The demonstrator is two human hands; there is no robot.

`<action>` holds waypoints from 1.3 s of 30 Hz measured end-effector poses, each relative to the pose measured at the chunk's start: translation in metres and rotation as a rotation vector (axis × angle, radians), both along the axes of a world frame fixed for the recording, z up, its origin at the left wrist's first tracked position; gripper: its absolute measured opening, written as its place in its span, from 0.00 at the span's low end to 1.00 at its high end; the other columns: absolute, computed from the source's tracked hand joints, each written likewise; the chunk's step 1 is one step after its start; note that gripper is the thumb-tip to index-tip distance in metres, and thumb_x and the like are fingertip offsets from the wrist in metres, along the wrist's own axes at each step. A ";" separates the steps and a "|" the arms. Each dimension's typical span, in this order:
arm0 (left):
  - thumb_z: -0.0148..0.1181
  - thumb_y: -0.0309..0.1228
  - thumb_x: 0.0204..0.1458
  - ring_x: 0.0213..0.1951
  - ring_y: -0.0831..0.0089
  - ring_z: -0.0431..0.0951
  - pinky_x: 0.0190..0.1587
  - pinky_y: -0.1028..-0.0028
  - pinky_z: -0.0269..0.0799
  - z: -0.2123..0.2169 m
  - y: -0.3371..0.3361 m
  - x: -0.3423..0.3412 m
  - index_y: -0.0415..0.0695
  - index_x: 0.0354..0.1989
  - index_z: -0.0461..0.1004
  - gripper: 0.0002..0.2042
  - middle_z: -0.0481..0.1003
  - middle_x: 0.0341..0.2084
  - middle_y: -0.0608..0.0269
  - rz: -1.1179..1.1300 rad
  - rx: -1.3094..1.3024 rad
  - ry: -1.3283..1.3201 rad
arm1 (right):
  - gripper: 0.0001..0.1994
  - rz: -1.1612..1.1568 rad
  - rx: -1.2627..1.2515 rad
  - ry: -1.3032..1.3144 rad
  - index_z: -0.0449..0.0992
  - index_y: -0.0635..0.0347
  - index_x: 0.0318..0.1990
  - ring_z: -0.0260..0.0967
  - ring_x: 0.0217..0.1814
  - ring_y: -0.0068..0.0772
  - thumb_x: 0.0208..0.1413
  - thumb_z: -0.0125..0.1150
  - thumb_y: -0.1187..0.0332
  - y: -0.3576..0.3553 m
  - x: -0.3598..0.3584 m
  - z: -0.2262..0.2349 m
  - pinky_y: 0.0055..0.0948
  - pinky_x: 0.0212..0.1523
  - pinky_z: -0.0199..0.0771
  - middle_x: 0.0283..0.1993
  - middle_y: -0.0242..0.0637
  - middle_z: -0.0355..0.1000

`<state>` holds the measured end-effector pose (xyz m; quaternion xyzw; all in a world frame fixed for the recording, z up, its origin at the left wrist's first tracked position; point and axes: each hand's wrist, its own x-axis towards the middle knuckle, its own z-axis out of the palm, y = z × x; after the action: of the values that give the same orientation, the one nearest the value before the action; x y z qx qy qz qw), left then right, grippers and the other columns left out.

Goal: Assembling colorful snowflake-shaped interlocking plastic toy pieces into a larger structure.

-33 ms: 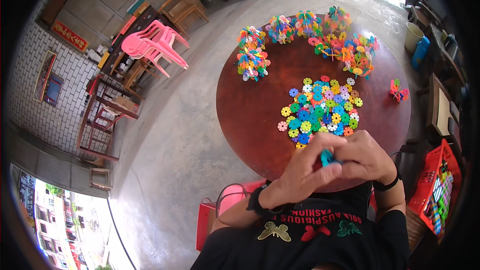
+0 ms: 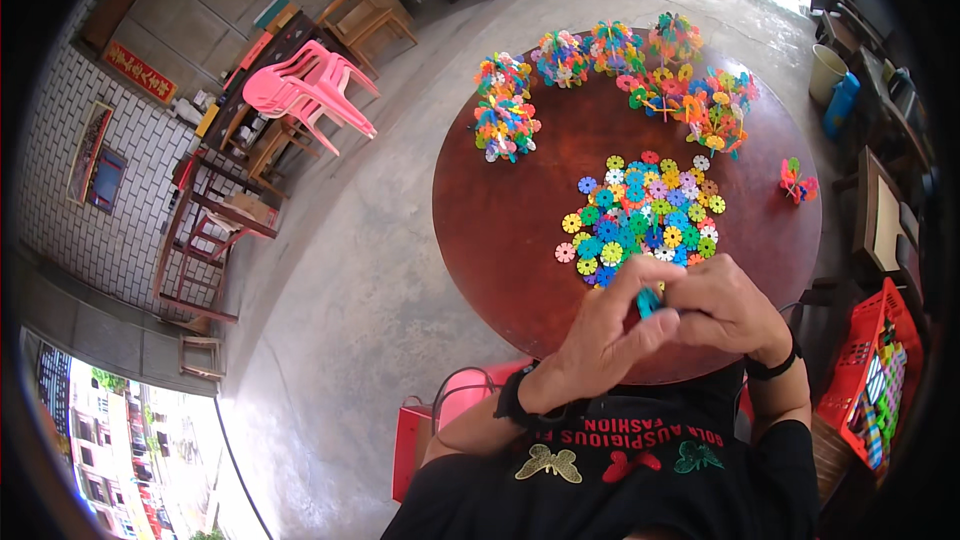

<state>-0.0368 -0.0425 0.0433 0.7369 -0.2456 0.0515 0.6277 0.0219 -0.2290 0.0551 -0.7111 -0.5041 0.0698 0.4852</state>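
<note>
My left hand (image 2: 605,330) and my right hand (image 2: 728,308) meet over the near edge of a round dark-red table (image 2: 500,230). Their fingertips pinch a small teal plastic disc piece (image 2: 648,301) between them; most of it is hidden by the fingers. Just beyond the hands lies a flat pile of several colourful flower-shaped discs (image 2: 640,215). Built-up clusters of the same pieces stand along the far edge, one at the left (image 2: 503,108) and a longer row at the right (image 2: 690,85). A small red cluster (image 2: 797,181) lies near the right edge.
Stacked pink plastic chairs (image 2: 310,88) and wooden furniture (image 2: 215,240) stand at the left on the concrete floor. A red basket (image 2: 865,380) with coloured pieces is at my right. A red stool (image 2: 440,420) sits under the near edge. A pale cup (image 2: 827,70) and blue bottle (image 2: 843,105) stand at the far right.
</note>
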 end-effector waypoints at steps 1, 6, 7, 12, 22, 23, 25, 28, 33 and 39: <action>0.57 0.37 0.56 0.33 0.80 0.70 0.35 0.76 0.66 -0.004 0.001 0.004 0.41 0.52 0.63 0.20 0.71 0.30 0.65 -0.001 0.001 -0.002 | 0.11 -0.001 0.001 -0.002 0.67 0.63 0.24 0.64 0.22 0.50 0.46 0.64 0.69 0.003 0.001 -0.004 0.41 0.23 0.60 0.18 0.44 0.62; 0.64 0.41 0.52 0.37 0.79 0.72 0.40 0.76 0.68 -0.017 0.009 0.012 0.41 0.48 0.64 0.23 0.72 0.34 0.63 0.072 0.081 0.115 | 0.09 -0.196 -0.053 -0.073 0.69 0.64 0.25 0.66 0.23 0.50 0.47 0.62 0.69 0.017 0.004 -0.013 0.42 0.23 0.61 0.19 0.47 0.65; 0.66 0.39 0.51 0.38 0.79 0.72 0.40 0.76 0.69 -0.017 0.010 0.012 0.41 0.47 0.64 0.22 0.73 0.34 0.62 0.056 0.084 0.145 | 0.09 -0.211 -0.081 -0.060 0.69 0.64 0.26 0.67 0.23 0.50 0.48 0.62 0.69 0.018 0.003 -0.013 0.42 0.24 0.62 0.20 0.47 0.66; 0.68 0.30 0.45 0.36 0.66 0.76 0.37 0.70 0.71 -0.018 0.007 0.016 0.42 0.45 0.63 0.22 0.71 0.36 0.56 0.175 0.354 0.085 | 0.08 -0.222 -0.098 -0.064 0.70 0.64 0.26 0.68 0.24 0.50 0.49 0.61 0.69 0.020 0.007 -0.022 0.42 0.25 0.64 0.20 0.46 0.68; 0.64 0.26 0.40 0.35 0.50 0.74 0.31 0.60 0.71 -0.036 0.004 0.018 0.43 0.42 0.64 0.20 0.70 0.33 0.53 0.357 0.601 -0.161 | 0.09 -0.251 -0.179 -0.123 0.71 0.64 0.28 0.70 0.25 0.48 0.45 0.64 0.69 0.027 0.005 -0.025 0.41 0.25 0.65 0.22 0.47 0.69; 0.64 0.26 0.40 0.35 0.50 0.74 0.31 0.60 0.71 -0.034 0.004 0.017 0.43 0.42 0.64 0.20 0.70 0.33 0.53 0.355 0.601 -0.163 | 0.09 -0.253 -0.179 -0.124 0.71 0.64 0.28 0.70 0.25 0.48 0.45 0.64 0.69 0.026 0.006 -0.027 0.41 0.25 0.65 0.22 0.47 0.69; 0.63 0.24 0.41 0.32 0.55 0.76 0.30 0.62 0.73 -0.028 0.005 0.013 0.41 0.40 0.62 0.18 0.69 0.29 0.55 0.338 0.757 -0.205 | 0.08 -0.142 -0.133 -0.001 0.72 0.65 0.30 0.70 0.25 0.49 0.46 0.64 0.70 0.024 0.008 -0.029 0.39 0.25 0.65 0.22 0.47 0.70; 0.63 0.25 0.42 0.30 0.58 0.77 0.28 0.64 0.73 -0.018 0.020 0.012 0.42 0.38 0.61 0.17 0.69 0.28 0.56 0.286 0.836 -0.315 | 0.07 -0.131 -0.003 0.092 0.73 0.65 0.32 0.70 0.25 0.49 0.49 0.63 0.71 0.034 0.002 -0.034 0.38 0.25 0.66 0.24 0.48 0.71; 0.63 0.25 0.41 0.29 0.57 0.76 0.27 0.63 0.72 -0.001 0.035 -0.001 0.41 0.37 0.62 0.17 0.69 0.27 0.55 0.208 0.915 -0.285 | 0.07 -0.031 -0.016 0.182 0.74 0.66 0.35 0.71 0.28 0.48 0.52 0.61 0.71 0.041 -0.004 -0.035 0.37 0.28 0.67 0.26 0.48 0.72; 0.63 0.24 0.40 0.28 0.55 0.74 0.26 0.63 0.70 -0.017 0.046 -0.009 0.41 0.35 0.62 0.16 0.68 0.26 0.55 0.168 0.827 -0.202 | 0.08 0.079 -0.024 0.320 0.73 0.65 0.37 0.69 0.25 0.42 0.52 0.61 0.71 0.048 -0.007 -0.049 0.33 0.27 0.66 0.24 0.44 0.71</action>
<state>-0.0463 0.0034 0.0266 0.9351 -0.2449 0.0716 0.2462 0.0148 -0.1809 0.0060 -0.6763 -0.4474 0.2073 0.5474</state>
